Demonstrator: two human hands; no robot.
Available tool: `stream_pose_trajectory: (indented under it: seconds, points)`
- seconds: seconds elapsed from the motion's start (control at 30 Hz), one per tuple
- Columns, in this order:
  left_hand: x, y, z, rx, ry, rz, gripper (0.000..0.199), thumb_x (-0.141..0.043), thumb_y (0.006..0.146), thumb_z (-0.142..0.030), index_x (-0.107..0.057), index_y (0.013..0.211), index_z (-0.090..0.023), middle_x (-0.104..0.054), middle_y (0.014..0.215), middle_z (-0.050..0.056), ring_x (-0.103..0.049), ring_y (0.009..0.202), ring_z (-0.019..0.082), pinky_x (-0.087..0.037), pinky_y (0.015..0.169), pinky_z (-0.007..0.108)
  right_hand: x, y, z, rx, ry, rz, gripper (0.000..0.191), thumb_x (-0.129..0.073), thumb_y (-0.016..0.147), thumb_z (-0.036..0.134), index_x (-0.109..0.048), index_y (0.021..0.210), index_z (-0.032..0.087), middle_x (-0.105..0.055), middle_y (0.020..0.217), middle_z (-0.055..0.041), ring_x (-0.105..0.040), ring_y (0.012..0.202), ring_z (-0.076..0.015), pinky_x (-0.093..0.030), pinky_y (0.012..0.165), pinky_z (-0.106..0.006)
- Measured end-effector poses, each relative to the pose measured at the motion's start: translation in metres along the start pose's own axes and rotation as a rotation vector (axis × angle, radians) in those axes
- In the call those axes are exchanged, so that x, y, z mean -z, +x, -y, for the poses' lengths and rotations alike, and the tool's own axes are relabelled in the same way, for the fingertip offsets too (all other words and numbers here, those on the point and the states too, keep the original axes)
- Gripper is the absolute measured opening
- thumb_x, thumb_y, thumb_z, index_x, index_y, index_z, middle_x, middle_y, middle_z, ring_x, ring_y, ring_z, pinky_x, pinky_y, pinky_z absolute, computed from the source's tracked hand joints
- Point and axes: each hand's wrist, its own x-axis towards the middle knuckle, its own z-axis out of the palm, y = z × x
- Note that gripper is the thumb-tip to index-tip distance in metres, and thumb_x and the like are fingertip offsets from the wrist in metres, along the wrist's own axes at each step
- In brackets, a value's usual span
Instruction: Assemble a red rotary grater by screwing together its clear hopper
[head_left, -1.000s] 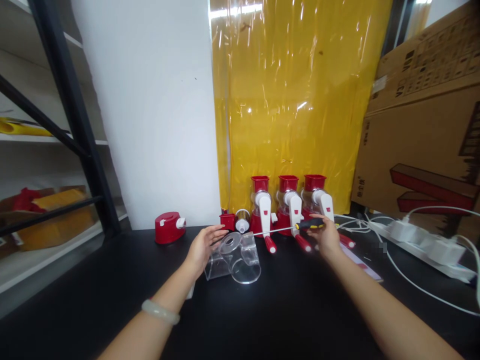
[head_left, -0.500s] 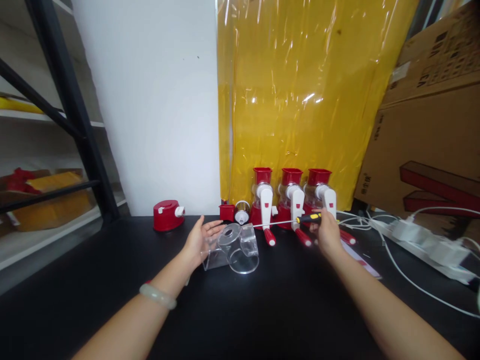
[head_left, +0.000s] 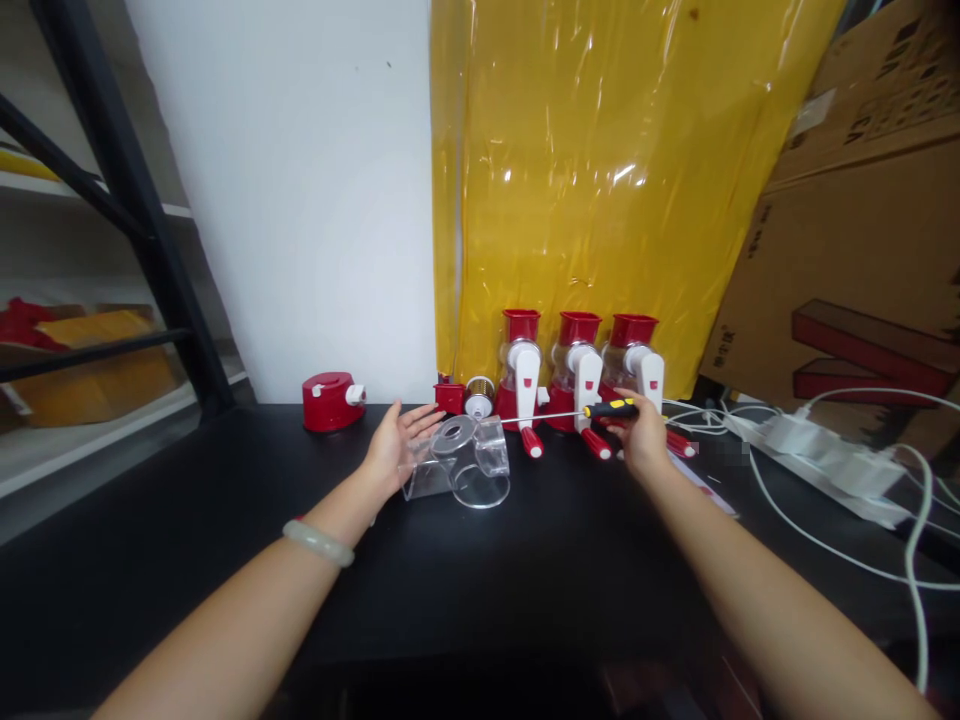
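Head view: left hand [head_left: 395, 446] open, palm against clear housing [head_left: 463, 470] lying on its side on table [head_left: 525, 560]. Right hand [head_left: 642, 440] clamped on screwdriver [head_left: 592, 411], shaft pointing left toward housing.

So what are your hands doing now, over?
Left hand open against clear housing. Right hand gripping screwdriver. Three red grinders close behind.
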Motion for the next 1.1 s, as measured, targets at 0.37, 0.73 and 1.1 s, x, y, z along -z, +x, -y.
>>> stream_pose_trajectory:
  seconds: [0.37, 0.73, 1.1]
  points:
    - [-0.007, 0.0, 0.003, -0.135, -0.112, -0.105, 0.04, -0.039, 0.103, -0.04, -0.07, 0.101, -0.014, -0.075, 0.105, 0.015, -0.07, 0.096, 0.024, -0.052, 0.074, 0.032, -0.004, -0.001, -0.004, 0.093, -0.082, -0.028, 0.055, -0.056, 0.081, 0.075, -0.058, 0.091, 0.021, -0.048, 0.047, 0.0078, -0.047, 0.035, -0.0103, -0.039, 0.036, -0.021]
    - [-0.001, 0.005, 0.008, -0.41, -0.265, -0.079, 0.015, -0.053, 0.075, -0.014, -0.052, 0.061, -0.018, -0.05, 0.058, -0.001, -0.051, 0.055, 0.012, -0.049, 0.066, 0.024, -0.003, -0.002, 0.0, 0.114, -0.064, -0.061, 0.031, -0.05, 0.087, 0.054, -0.053, 0.087, 0.023, -0.048, 0.044, 0.0088, -0.045, 0.034, -0.0112, -0.037, 0.035, -0.021]
    - [0.0, -0.006, -0.004, -0.273, -0.46, -0.017, 0.061, -0.027, 0.101, -0.055, -0.027, 0.05, -0.022, -0.029, 0.046, -0.003, -0.033, 0.042, 0.011, -0.047, 0.056, 0.025, 0.004, -0.005, -0.002, 0.142, -0.291, -0.068, 0.052, -0.052, 0.083, 0.076, -0.04, 0.074, 0.027, -0.038, 0.04, 0.01, -0.039, 0.031, -0.0115, -0.024, 0.03, -0.023]
